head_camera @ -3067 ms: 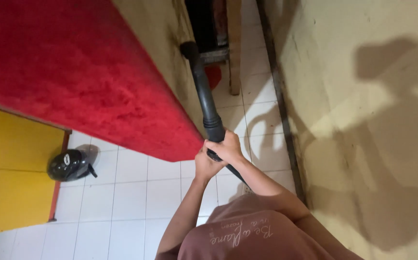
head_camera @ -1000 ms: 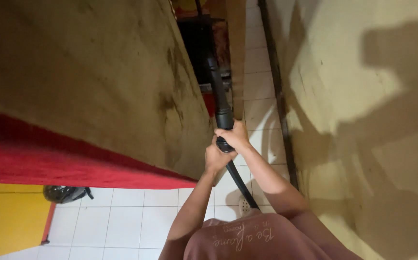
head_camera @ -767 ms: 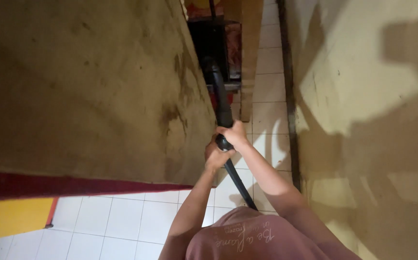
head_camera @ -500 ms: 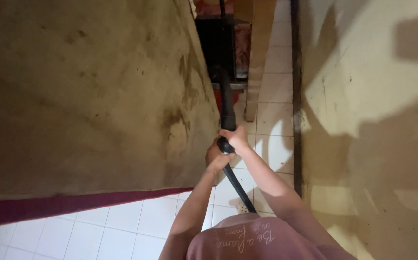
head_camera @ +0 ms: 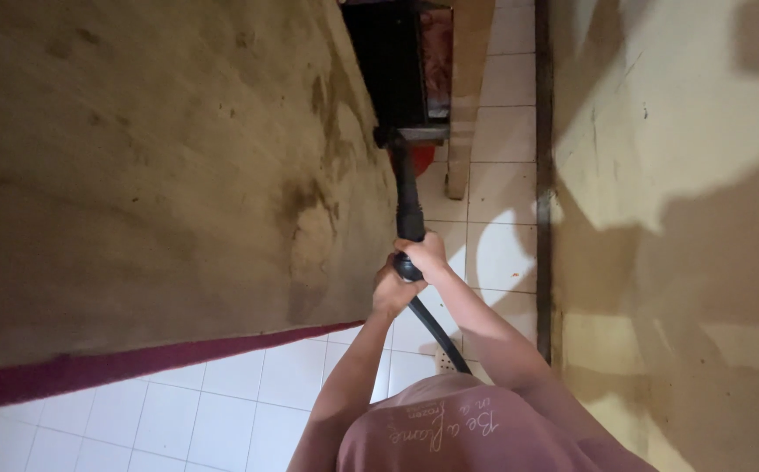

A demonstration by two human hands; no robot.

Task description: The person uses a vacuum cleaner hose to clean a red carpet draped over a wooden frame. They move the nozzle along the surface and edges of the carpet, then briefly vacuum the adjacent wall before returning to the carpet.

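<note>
Head view: both hands (head_camera: pixel 407 273) grip black vac tube (head_camera: pixel 408 199).

Both arms reach forward and down from the chest, meeting close together at the black tube (head_camera: pixel 409 197). The right hand (head_camera: pixel 426 256) curls over the tube's lower end with knuckles up. The left hand (head_camera: pixel 391 291) is wrapped around it just below, touching the right, wrist straight.
</note>
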